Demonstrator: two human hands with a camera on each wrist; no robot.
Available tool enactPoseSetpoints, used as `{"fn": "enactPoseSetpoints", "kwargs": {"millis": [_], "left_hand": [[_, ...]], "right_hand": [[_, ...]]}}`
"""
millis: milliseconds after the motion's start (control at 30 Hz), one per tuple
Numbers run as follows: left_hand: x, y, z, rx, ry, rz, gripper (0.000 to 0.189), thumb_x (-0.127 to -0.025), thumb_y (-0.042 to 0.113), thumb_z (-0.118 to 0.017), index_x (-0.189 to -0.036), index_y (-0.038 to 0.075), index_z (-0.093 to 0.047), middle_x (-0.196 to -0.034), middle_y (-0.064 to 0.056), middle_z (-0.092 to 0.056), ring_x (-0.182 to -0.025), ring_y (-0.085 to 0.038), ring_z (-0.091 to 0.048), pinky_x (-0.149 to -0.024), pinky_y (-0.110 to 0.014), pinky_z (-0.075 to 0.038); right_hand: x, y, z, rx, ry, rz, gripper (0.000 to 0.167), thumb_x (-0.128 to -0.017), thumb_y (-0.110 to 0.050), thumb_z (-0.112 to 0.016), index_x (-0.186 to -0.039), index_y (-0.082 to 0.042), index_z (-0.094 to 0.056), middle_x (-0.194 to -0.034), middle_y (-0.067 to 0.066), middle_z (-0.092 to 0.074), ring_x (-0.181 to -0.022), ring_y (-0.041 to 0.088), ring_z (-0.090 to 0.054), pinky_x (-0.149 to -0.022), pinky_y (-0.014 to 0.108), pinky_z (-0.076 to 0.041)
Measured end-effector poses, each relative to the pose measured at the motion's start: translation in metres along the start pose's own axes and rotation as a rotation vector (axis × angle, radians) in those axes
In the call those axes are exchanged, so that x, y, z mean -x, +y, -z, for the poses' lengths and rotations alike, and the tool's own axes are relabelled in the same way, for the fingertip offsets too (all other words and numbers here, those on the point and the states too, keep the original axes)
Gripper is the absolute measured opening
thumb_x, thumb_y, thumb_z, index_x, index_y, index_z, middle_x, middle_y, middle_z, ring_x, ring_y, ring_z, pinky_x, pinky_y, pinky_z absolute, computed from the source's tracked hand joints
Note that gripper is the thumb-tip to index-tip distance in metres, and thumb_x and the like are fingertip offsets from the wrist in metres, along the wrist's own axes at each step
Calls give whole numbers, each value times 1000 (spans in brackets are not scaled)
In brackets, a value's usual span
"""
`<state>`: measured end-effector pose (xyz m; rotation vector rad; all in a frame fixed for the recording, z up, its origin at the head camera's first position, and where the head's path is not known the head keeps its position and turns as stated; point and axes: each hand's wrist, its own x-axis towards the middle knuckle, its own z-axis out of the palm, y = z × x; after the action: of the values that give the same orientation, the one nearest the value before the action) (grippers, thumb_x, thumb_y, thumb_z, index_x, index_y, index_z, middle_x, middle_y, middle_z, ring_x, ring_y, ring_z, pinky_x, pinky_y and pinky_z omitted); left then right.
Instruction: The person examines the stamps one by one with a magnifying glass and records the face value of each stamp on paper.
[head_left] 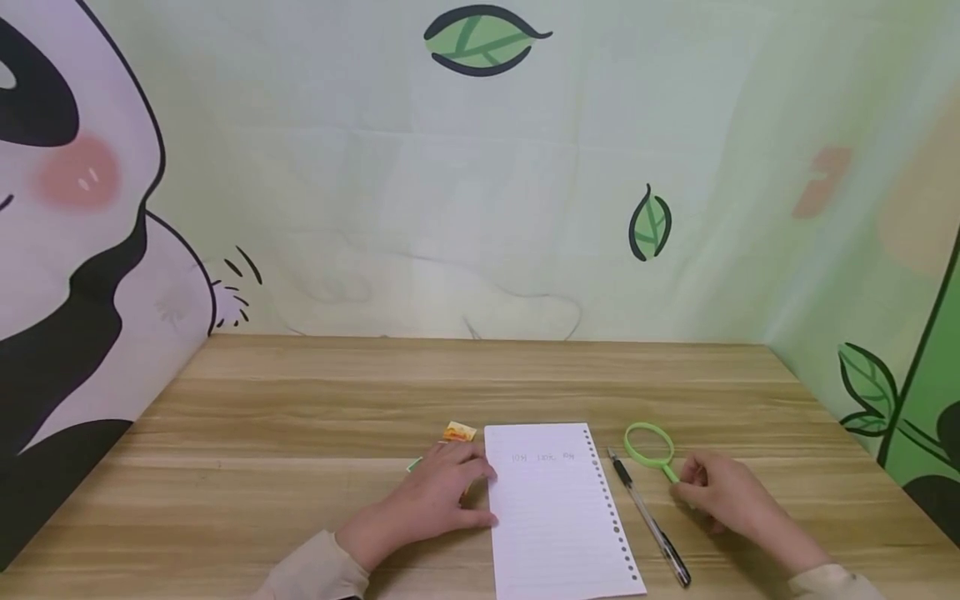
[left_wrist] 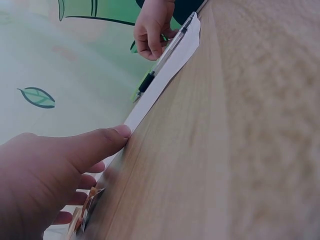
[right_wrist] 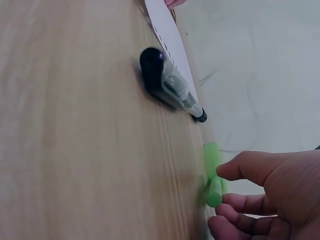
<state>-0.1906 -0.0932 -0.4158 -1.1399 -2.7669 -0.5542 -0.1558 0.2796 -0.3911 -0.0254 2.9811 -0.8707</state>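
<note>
My right hand [head_left: 731,493] pinches the handle of a green magnifying glass [head_left: 670,473], which lies on the table at the right. In the right wrist view the thumb touches one side of the handle [right_wrist: 214,192], with curled fingers at its other side. My left hand [head_left: 431,496] rests at the left edge of a sheet of lined paper [head_left: 558,525], thumb and fingers spread and the tips at that edge. Faint writing runs across the sheet's upper part. A black-capped clear pen [head_left: 651,517] lies between the paper and the magnifying glass.
Small colourful pieces, one orange and yellow [head_left: 459,431] and one with a green corner [head_left: 414,465], lie partly under my left hand. The wooden table [head_left: 300,400] meets a backdrop [head_left: 337,167] printed with a panda and leaves.
</note>
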Motion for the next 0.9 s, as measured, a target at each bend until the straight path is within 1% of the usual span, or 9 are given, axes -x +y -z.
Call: {"fn": "enactPoseSetpoints", "kwargs": {"millis": [67, 167, 267, 367, 567, 733, 900], "left_hand": [[0, 0, 0, 6, -1, 4, 43, -79, 45, -75, -110, 16, -66, -119, 2, -59, -120, -21, -52, -107, -45, -38], [0, 1, 0, 14, -4, 8, 43, -79, 45, -75, -110, 16, -66, -119, 2, -58, -120, -21, -51, -107, -46, -38], [0, 1, 0, 17, -4, 12, 43, -79, 45, -75, -110, 16, -66, -119, 2, -58, -120, -21, -51, -108, -46, -38], [0, 1, 0, 16, -4, 13, 43, -79, 45, -75, -110, 16, -66, -119, 2, -58, -120, -21, -51, -107, -45, -38], [0, 0, 0, 9, 0, 7, 42, -79, 45, -75, -109, 17, -66, -117, 3, -58, -119, -20, -52, -107, -44, -38], [0, 0, 0, 5, -1, 7, 43, -79, 45, -75, -110, 17, -66, -118, 3, -58, -119, -19, -51, -107, -44, -38], [0, -1, 0, -5, 0, 0, 42, -79, 46, -74, -110, 17, -66, -118, 3, -58, -120, -19, -51, -107, -44, -38]], "right_hand": [[-1, -1, 2, 54, 39, 38, 15, -85, -19, -66, -86, -6, -58, -69, 0, -55, -56, 11, -49, -48, 22, -44], [-1, -5, 4, 106, 105, 91, 15, -87, -20, -65, -89, -7, -59, -68, -2, -55, -58, 7, -44, -51, 21, -37], [-1, -10, 5, 90, 127, 118, 17, -87, -18, -66, -95, -5, -60, -68, -2, -54, -56, 5, -42, -50, 21, -36], [-1, -14, 4, 59, 109, 150, 22, -86, -16, -67, -101, -2, -58, -69, -2, -54, -56, 3, -42, -49, 21, -38], [0, -20, -4, -6, 17, 257, 26, -85, -13, -69, -103, -1, -55, -73, -1, -54, -58, 0, -44, -49, 20, -42], [1, -23, -13, 29, -23, 337, 26, -83, -15, -69, -103, -5, -56, -73, -6, -54, -60, -4, -43, -53, 19, -41], [0, -25, -18, 63, -35, 370, 26, -84, -19, -70, -103, -8, -57, -71, -10, -53, -61, -5, -42, -55, 18, -41]]}}
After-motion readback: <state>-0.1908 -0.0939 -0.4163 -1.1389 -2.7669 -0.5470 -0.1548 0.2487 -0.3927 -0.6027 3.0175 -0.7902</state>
